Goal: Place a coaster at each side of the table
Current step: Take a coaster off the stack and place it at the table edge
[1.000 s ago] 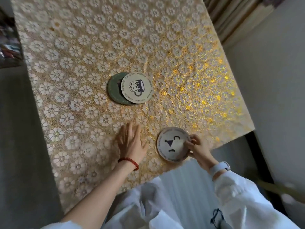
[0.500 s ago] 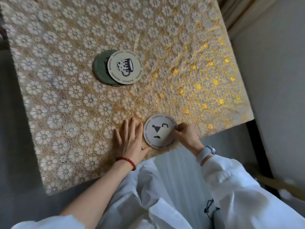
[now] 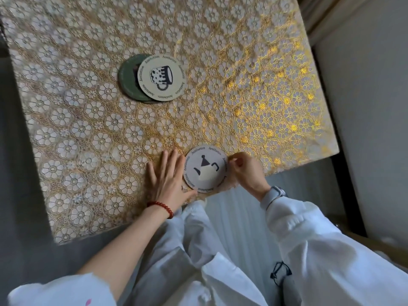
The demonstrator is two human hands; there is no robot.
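Two stacked coasters (image 3: 159, 78) mid-table; right-hand fingers (image 3: 234, 162) pinch near coaster (image 3: 205, 171), left hand (image 3: 169, 181) flat.

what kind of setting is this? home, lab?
Most likely a home, probably a dining spot. A table under a gold floral lace tablecloth, printed drink coasters such as the teapot coaster by the near edge, and what looks like a curtain in the far corner all suggest a domestic room.
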